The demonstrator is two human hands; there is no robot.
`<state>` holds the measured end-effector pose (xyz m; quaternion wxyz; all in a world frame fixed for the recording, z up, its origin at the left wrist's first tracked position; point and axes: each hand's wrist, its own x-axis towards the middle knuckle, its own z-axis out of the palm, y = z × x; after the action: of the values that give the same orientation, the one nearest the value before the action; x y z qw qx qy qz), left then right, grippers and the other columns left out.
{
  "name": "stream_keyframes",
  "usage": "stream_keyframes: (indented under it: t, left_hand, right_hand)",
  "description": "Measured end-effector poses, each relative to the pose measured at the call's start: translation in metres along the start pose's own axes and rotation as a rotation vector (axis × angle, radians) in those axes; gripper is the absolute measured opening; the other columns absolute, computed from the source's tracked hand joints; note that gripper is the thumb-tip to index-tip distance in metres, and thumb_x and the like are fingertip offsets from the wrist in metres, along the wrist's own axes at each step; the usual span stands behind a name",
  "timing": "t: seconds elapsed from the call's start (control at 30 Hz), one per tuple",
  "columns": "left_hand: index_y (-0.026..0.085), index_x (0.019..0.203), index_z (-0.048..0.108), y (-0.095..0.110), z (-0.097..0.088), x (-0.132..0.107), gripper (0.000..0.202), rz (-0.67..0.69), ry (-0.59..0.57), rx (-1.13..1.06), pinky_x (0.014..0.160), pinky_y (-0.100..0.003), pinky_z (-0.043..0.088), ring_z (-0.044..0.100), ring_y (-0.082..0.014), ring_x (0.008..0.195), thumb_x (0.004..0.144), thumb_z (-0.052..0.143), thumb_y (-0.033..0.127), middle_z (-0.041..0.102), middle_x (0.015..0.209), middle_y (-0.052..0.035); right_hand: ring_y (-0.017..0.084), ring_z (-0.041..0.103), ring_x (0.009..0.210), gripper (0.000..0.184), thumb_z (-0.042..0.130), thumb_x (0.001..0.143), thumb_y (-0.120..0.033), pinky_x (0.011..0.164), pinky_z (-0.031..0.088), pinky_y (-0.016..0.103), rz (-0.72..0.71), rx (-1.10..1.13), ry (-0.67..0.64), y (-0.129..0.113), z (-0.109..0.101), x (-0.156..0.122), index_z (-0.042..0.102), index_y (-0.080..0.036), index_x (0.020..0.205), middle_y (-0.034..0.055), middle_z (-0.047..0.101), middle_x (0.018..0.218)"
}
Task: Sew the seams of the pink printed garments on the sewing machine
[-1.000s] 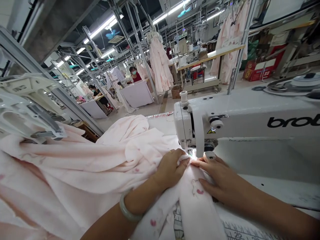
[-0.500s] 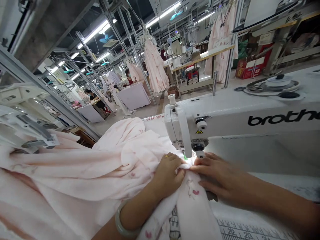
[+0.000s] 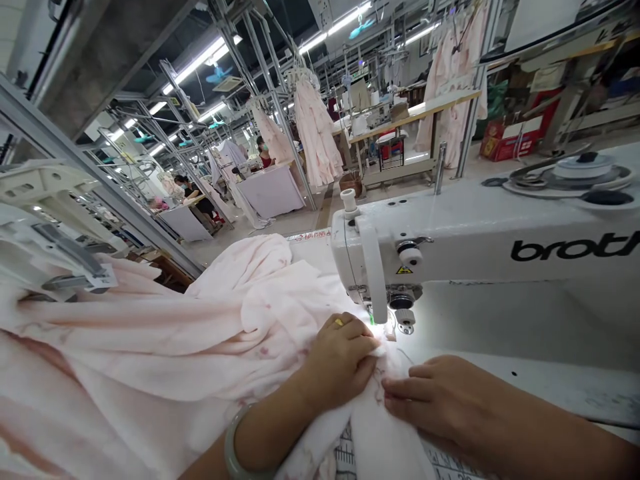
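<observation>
Pale pink fleecy fabric (image 3: 280,313) with small heart prints lies in folds across the left side and runs under the head of a white sewing machine (image 3: 450,233). My left hand (image 3: 340,363), with a yellow ring and a pale bangle, is closed on a folded edge of it just before the lit needle area. Nearer to me, my right hand (image 3: 435,400) has its thumb and fingers closed on the right edge of the strip. The needle and presser foot are mostly hidden behind the machine's white guard and the fabric.
A grey clamp (image 3: 75,260) on a hanger arm holds the cloth at left. A ruler-marked table edge (image 3: 345,453) shows beneath the strip. Beyond are hanging pink garments (image 3: 315,133), work tables (image 3: 275,190), a red box (image 3: 510,137) and two seated people at the back.
My right hand has drawn back from beside the needle toward me and now grips the strip lower down. My left hand has shifted slightly right. The view has turned a little left.
</observation>
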<state>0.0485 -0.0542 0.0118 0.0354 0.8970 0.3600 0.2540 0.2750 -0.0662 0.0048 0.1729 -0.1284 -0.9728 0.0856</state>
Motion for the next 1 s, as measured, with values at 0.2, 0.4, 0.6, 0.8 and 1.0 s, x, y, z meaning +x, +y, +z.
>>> stream_keyframes:
  t: [0.2,0.4,0.6,0.8,1.0]
  left_hand:
    - [0.021,0.089,0.068,0.003,0.002,0.002,0.018,-0.091,-0.023,-0.043,0.09,-0.037,0.048,0.065,-0.0195,0.089,0.082,0.059,0.007,0.073,0.093,-0.0024]
    - [0.017,0.091,0.066,0.018,0.001,-0.002,0.01,0.018,-0.162,0.261,0.082,-0.042,0.048,0.061,-0.0251,0.086,0.089,0.057,0.02,0.067,0.09,-0.0082]
    - [0.011,0.098,0.065,0.027,0.003,-0.01,0.016,0.094,-0.15,0.359,0.084,-0.043,0.049,0.061,-0.0266,0.086,0.093,0.053,0.02,0.066,0.092,-0.0106]
    - [0.008,0.116,0.061,0.02,0.008,-0.011,0.024,0.08,-0.172,0.399,0.094,-0.043,0.049,0.063,-0.0286,0.106,0.099,0.051,0.021,0.069,0.112,-0.0146]
    - [0.013,0.107,0.062,0.002,0.008,0.005,0.015,-0.011,-0.277,0.384,0.093,-0.042,0.05,0.064,-0.0271,0.101,0.098,0.052,0.02,0.069,0.099,-0.0107]
  right_hand:
    - [0.02,0.065,0.072,0.029,0.041,0.101,-0.009,0.063,0.042,0.036,0.068,0.097,-0.023,-0.006,-0.005,0.003,0.067,-0.023,0.097,0.003,0.073,0.092]
    - [0.02,0.066,0.082,0.026,0.044,0.1,-0.015,0.074,0.046,0.033,0.115,0.307,-0.07,-0.001,-0.024,0.001,0.068,-0.024,0.102,0.0028,0.073,0.092]
    - [0.024,0.063,0.094,0.027,0.041,0.105,-0.021,0.084,0.046,0.04,0.235,0.06,0.1,0.027,-0.008,-0.006,0.065,-0.022,0.118,0.0072,0.07,0.107]
    - [0.025,0.067,0.097,0.026,0.043,0.105,-0.024,0.093,0.046,0.047,0.293,-0.049,0.109,0.03,0.003,-0.004,0.066,-0.025,0.117,0.0064,0.071,0.108]
    - [0.028,0.068,0.101,0.041,0.05,0.104,-0.036,0.097,0.047,0.052,0.363,-0.074,0.133,0.034,0.007,-0.005,0.054,-0.029,0.144,0.0074,0.071,0.112]
